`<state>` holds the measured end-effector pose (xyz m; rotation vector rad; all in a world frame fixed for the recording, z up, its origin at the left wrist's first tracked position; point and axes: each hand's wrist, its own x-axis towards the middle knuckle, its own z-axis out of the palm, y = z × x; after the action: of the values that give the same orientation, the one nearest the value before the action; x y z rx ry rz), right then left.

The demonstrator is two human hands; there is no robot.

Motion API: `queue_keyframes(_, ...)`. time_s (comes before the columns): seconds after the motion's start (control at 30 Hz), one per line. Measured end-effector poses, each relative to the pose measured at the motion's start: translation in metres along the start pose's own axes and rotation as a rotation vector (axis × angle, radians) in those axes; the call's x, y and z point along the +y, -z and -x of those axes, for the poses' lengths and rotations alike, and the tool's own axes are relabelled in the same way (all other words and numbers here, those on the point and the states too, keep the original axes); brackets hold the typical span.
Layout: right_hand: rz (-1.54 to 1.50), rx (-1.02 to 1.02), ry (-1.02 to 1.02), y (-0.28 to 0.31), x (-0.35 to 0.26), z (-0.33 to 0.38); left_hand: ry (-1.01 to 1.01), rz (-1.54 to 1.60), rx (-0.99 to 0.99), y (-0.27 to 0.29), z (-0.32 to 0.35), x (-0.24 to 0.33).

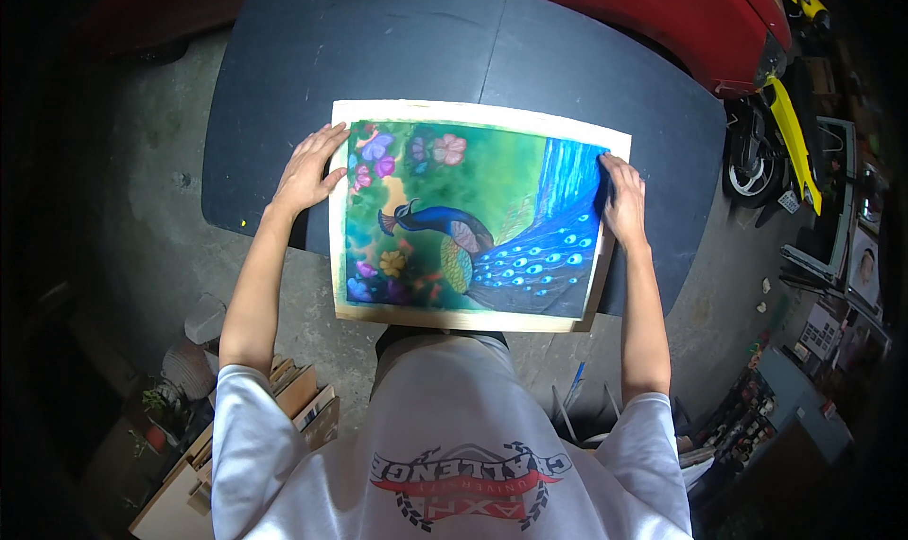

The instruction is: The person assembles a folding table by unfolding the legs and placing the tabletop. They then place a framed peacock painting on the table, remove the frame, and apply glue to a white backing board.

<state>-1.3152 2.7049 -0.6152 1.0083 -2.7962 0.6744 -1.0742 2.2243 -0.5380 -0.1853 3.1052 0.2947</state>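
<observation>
Your left hand [312, 166], thumb and fingers apart, and right hand [624, 200], grip unclear, touch the painting [473, 228] between them, desk [397, 48] beyond.

The cream-edged painting [478, 190] is green, with a blue peacock [430, 219], its tail [537, 264] eye-spotted, and purple flowers [377, 147] at ten o'clock. The surface [397, 48] is dark grey; the vehicle [662, 25] at one, red; the shirt [437, 389] at six, white.

ctr bright | rim near-blk, fisheye bend | painting [480, 217] lit, btm margin shaded
</observation>
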Motion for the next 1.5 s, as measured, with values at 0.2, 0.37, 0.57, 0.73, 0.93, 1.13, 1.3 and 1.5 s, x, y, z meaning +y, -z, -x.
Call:
queue_keyframes(0.2,0.082,-0.008,0.098,0.015,-0.004,-0.002,-0.021,-0.020,-0.036,0.008,-0.005,0.010)
queue_keyframes(0.37,0.040,0.047,-0.012,0.034,0.000,0.033,-0.018,-0.044,0.000,0.016,0.020,0.012)
queue_keyframes(0.57,-0.353,-0.161,-0.418,-0.010,-0.003,0.104,0.200,0.174,0.161,-0.016,0.083,0.010)
queue_keyframes(0.73,-0.618,-0.004,-0.706,-0.043,0.019,0.126,0.714,0.661,0.244,-0.057,0.101,0.018)
queue_keyframes(0.93,-0.665,0.052,-0.735,-0.052,0.028,0.141,0.829,0.684,0.254,-0.062,0.122,0.032)
queue_keyframes(1.13,-0.542,0.020,-0.771,-0.065,0.024,0.147,0.863,0.734,0.289,-0.072,0.128,0.034)
queue_keyframes(1.3,-0.689,0.035,-0.741,-0.065,0.020,0.149,0.863,0.739,0.399,-0.083,0.129,0.028)
queue_keyframes(1.5,-0.603,0.103,-0.638,-0.066,0.024,0.152,0.813,0.639,0.321,-0.090,0.134,0.025)
